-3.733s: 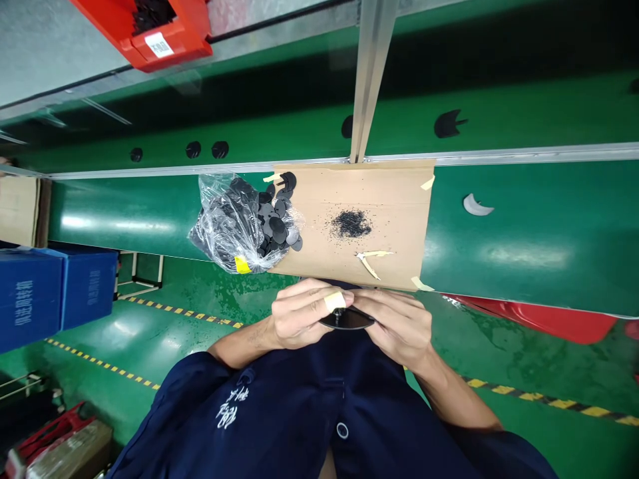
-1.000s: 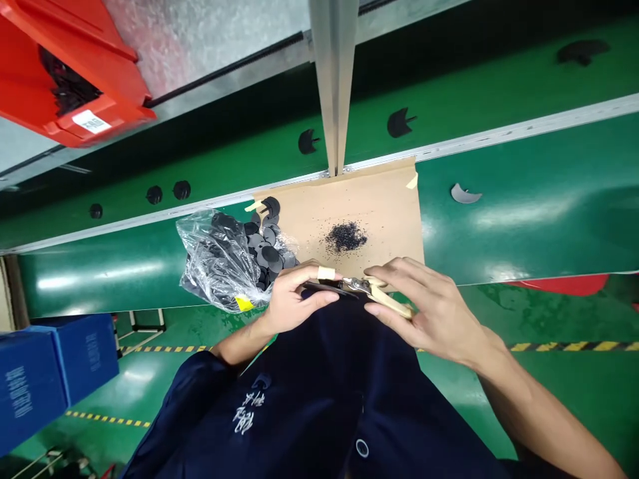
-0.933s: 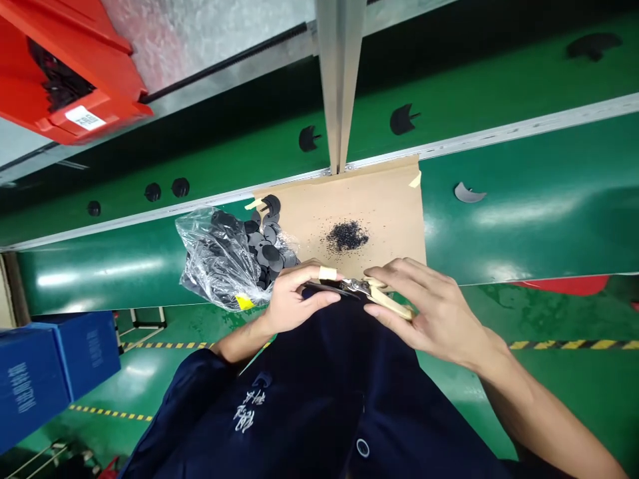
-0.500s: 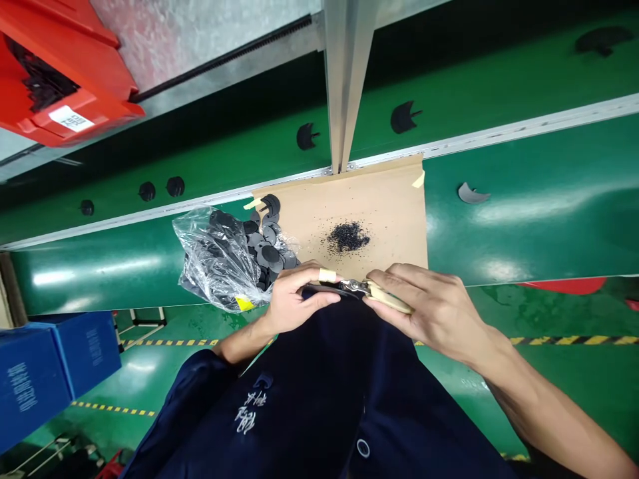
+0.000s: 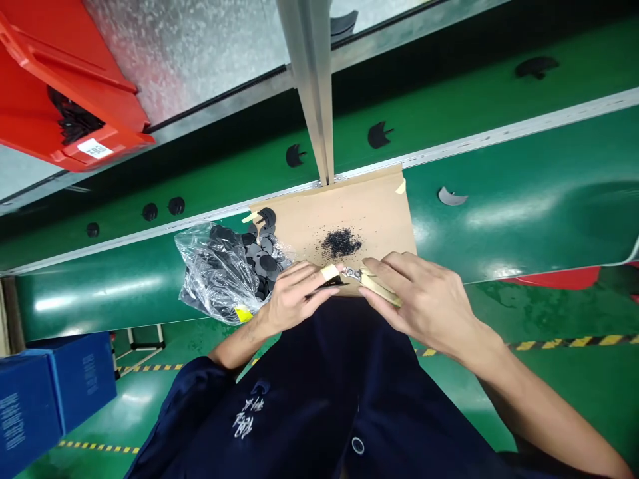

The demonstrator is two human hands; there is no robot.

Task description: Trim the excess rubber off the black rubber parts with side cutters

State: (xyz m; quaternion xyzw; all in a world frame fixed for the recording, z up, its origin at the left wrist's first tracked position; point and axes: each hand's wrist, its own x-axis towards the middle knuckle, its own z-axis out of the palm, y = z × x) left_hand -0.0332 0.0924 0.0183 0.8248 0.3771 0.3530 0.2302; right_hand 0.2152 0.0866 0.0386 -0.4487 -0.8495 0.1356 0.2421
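My left hand (image 5: 298, 297), with pale tape around one finger, pinches a thin black piece (image 5: 333, 282) that I see nearly edge-on. Closed round the pale-yellow handles of a pair of cutting pliers (image 5: 380, 289) is my right hand (image 5: 424, 296). The metal jaws point left and lie right beside the black piece and the taped fingertip; whether they touch it I cannot tell. Beyond both hands a heap of small black bits (image 5: 342, 243) lies on a brown paper sheet (image 5: 382, 206). Left of the paper, flat dark discs (image 5: 268, 264) spill from a clear plastic bag (image 5: 214, 273).
A metal post (image 5: 317, 100) rises behind the paper. Several dark pieces, one a notched piece (image 5: 379, 135), lie on the green strip behind. A grey crescent (image 5: 452, 196) rests at the right. A red bin (image 5: 120, 143) stands upper left, blue boxes (image 5: 84, 379) lower left.
The pliers' jaws have come away from the middle of the black piece toward its right end. Both hands stay close together. The camera view has shifted slightly.
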